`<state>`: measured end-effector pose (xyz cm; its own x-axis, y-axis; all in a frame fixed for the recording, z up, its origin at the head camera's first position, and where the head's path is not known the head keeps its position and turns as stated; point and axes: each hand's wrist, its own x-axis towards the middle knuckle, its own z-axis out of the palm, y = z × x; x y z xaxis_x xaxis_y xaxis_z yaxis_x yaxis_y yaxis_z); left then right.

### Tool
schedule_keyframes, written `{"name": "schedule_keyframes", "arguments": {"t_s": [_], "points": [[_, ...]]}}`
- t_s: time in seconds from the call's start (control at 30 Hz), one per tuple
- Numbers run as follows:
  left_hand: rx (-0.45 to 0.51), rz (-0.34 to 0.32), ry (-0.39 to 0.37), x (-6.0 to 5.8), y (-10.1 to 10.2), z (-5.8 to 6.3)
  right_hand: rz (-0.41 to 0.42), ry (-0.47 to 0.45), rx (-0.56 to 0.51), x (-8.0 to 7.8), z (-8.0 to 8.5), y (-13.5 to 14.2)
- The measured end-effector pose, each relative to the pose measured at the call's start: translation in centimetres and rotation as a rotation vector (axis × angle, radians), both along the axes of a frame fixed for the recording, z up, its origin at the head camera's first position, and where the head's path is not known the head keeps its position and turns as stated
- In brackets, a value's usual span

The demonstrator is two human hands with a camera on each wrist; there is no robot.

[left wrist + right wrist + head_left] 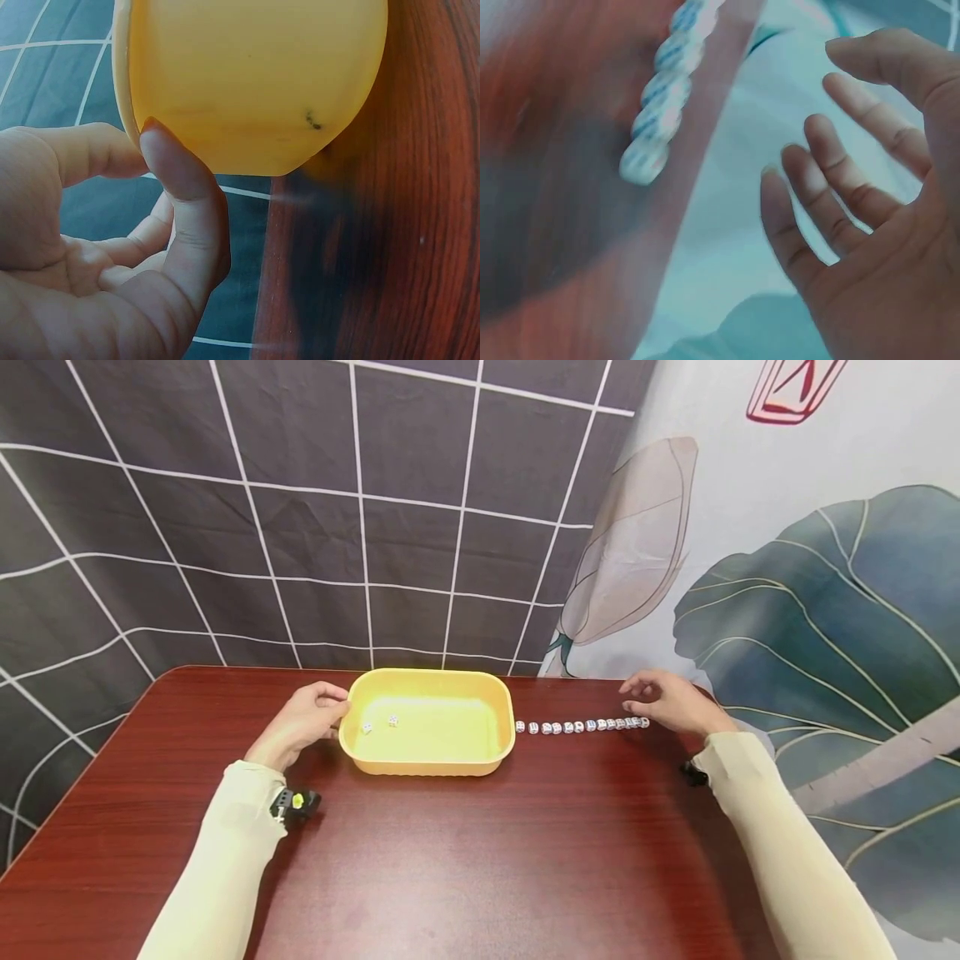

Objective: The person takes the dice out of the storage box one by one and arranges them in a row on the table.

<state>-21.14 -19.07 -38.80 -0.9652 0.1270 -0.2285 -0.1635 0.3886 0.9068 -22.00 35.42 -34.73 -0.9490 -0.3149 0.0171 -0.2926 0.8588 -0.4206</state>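
Note:
A yellow plastic basin point(426, 768) stands on the table, with two small white dice point(393, 721) inside near its left end. At that end my left hand point(306, 720) pinches the basin's rim between thumb and forefinger, as the left wrist view shows. From the basin's right side a line of several white dice point(567, 727) with coloured marks runs rightward. My right hand point(670, 700) hovers by the far right end of this row. In the right wrist view its loosely bent fingers point(821, 142) are apart from the last die point(643, 160) and hold nothing.
The reddish-brown wooden table point(450, 860) has its back edge just behind the basin and dice. Behind it hang a dark cloth point(300, 535) with white grid lines and a pale cloth point(750, 468) with leaf prints. Dark straps sit on both wrists.

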Motion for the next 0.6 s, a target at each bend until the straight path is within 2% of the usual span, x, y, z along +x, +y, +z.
{"name": "schedule_keyframes", "arguments": {"t_s": [0.33,0.6], "points": [[0.006,0.000,0.002,0.0,-0.1,-0.1,0.062,0.030,-0.093,-0.4,1.0,-4.7],[-0.001,0.000,0.004,0.0,-0.1,-0.1,0.069,0.027,-0.092,-0.6,1.2,-7.8]]}}
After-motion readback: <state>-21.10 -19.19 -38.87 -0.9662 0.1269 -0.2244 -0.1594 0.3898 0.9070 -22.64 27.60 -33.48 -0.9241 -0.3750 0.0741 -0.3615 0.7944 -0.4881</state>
